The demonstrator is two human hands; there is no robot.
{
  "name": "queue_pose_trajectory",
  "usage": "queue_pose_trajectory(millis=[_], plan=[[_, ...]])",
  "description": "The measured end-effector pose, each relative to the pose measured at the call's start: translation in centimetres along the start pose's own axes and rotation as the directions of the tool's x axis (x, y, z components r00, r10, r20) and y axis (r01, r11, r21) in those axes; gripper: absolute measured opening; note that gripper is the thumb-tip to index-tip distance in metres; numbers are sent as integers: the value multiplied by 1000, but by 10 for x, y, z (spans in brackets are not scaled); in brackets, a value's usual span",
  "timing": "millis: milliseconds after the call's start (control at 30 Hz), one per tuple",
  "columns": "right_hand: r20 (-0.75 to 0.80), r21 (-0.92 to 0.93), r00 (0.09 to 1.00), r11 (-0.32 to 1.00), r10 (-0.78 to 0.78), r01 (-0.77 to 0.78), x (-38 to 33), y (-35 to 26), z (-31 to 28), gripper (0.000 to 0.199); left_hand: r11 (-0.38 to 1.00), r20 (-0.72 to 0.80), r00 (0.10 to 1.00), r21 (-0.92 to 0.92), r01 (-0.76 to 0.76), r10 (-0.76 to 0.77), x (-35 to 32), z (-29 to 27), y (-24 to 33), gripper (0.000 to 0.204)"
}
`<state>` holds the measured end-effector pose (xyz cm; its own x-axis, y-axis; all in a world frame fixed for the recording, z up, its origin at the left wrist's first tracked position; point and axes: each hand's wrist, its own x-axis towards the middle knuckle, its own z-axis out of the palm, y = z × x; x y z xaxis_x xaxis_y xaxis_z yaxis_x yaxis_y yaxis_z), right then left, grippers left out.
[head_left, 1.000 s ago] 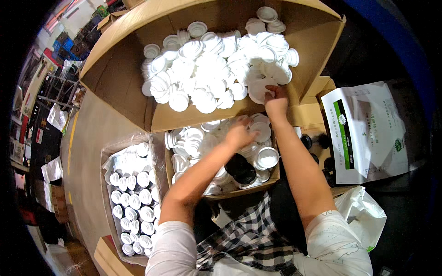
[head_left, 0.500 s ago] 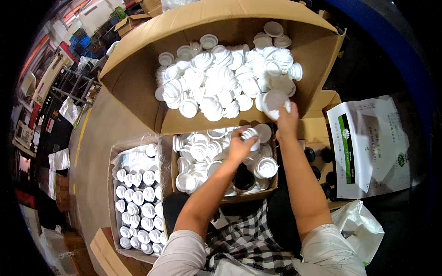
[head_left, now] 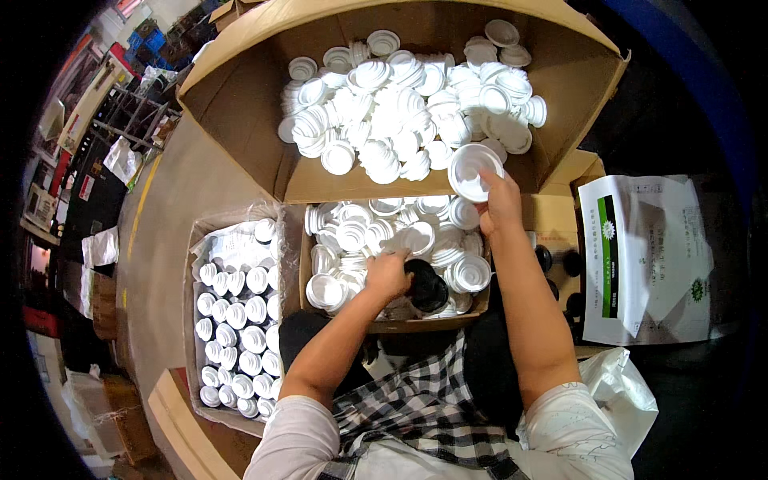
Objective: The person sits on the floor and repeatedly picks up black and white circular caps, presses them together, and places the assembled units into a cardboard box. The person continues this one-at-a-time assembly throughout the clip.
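Observation:
My right hand point(head_left: 501, 202) grips a white plastic cup-shaped part point(head_left: 474, 170) by its rim, its round opening facing up, in front of the large carton. My left hand point(head_left: 389, 274) reaches down into the smaller carton point(head_left: 400, 324), its fingers curled among the white stepped plastic parts point(head_left: 352, 234). What those fingers hold, if anything, is hidden. Right beside its thumb lies a round black part point(head_left: 426, 288). The large carton point(head_left: 240, 136), tipped with its opening toward me, holds a heap of similar white parts point(head_left: 384, 120).
To the left, a plastic-lined box point(head_left: 192, 320) holds white stepped parts point(head_left: 254, 340) in rows. A printed white sheet point(head_left: 652, 264) lies at the right, beside several black round parts point(head_left: 571, 264). A white plastic bag point(head_left: 620, 392) is at the lower right. Shelving point(head_left: 132, 120) stands far left.
My left hand has moved down and left into the smaller carton; the small white part it held no longer shows in it. My right hand has turned its white part, so the opening shows.

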<state>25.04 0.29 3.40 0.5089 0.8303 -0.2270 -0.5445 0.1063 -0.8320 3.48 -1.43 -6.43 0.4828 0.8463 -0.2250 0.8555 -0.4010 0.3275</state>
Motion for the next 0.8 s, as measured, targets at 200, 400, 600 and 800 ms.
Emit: queue_pose_trajectory(millis=[200,400,600,800], plan=[[221,-85,974,996,50,-31,-22,-4,8,37,366,-297,894,-915,-167,-335,-15,-30,-2,26],[416,-262,895,964,160,-51,-37,7,23,61,-671,-17,984,-729,-135,-180,-29,-66,-12,26],[643,-112,727,969,240,-220,-56,14,36,65,-852,-162,964,-514,101,212,-41,-79,-22,61],[679,-317,672,944,295,-95,-66,19,44,69,-881,-253,917,-440,175,309,-42,-79,-34,52]])
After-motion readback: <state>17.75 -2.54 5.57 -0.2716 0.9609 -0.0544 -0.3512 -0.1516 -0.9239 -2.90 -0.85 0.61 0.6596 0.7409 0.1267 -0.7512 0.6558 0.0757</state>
